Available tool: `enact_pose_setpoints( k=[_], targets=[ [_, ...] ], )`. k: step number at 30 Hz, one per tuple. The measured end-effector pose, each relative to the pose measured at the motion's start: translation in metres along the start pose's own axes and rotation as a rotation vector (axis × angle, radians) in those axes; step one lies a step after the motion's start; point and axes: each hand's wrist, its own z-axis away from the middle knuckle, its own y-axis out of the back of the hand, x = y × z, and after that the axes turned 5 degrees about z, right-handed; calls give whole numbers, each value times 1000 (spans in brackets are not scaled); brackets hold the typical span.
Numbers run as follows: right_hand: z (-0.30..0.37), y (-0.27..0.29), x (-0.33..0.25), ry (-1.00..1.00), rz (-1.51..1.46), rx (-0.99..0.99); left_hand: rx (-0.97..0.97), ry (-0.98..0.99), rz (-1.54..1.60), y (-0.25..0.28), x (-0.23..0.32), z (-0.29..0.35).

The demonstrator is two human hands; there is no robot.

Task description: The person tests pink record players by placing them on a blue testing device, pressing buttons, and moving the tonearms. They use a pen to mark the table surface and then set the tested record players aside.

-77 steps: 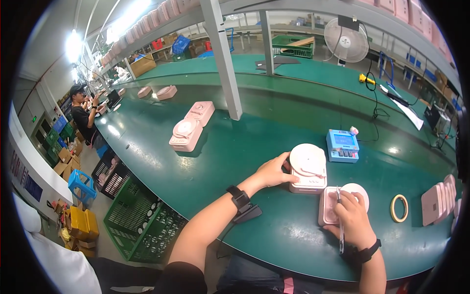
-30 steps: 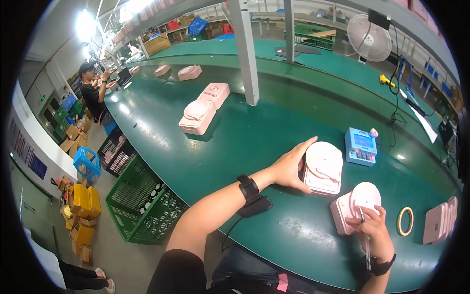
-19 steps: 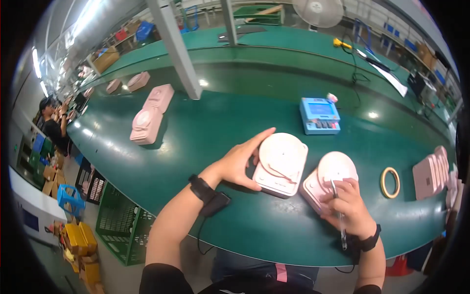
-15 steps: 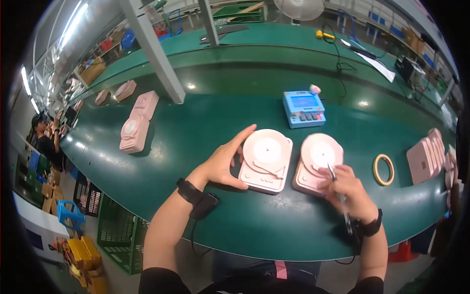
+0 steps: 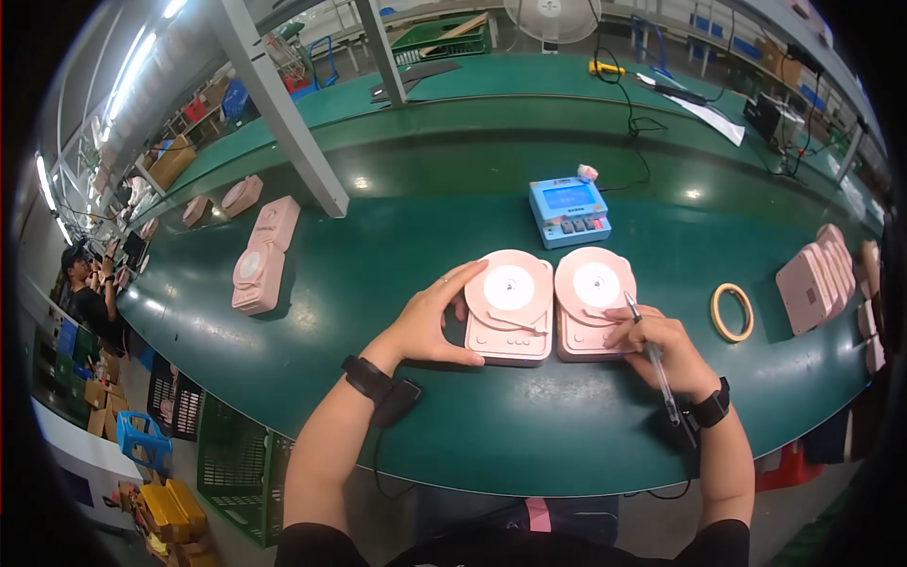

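Two pink turntable-shaped devices sit side by side on the green bench, one under each hand.

The left hand (image 5: 430, 326) lies open, fingers spread against the side of the left pink device (image 5: 510, 305), steadying rather than gripping it. The right hand (image 5: 661, 350) is closed around a slim pen-like tool (image 5: 652, 354) at the right pink device (image 5: 593, 300), which touches its neighbour. Good work here seems to need a firm brace and a light tip. Below the bench, a green crate (image 5: 231, 463) shows no visible contents; what the blue crate (image 5: 142, 444) holds cannot be told.
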Motion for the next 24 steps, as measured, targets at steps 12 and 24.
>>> enact_pose_setpoints(
  k=[12, 24],
  targets=[
    [21, -14, 38, -193, -26, 308, 58, -125, -92, -6, -2, -3],
    [11, -30, 41, -282, -290, 289, 50, -80, -84, -3, -5, 11]
  ],
)
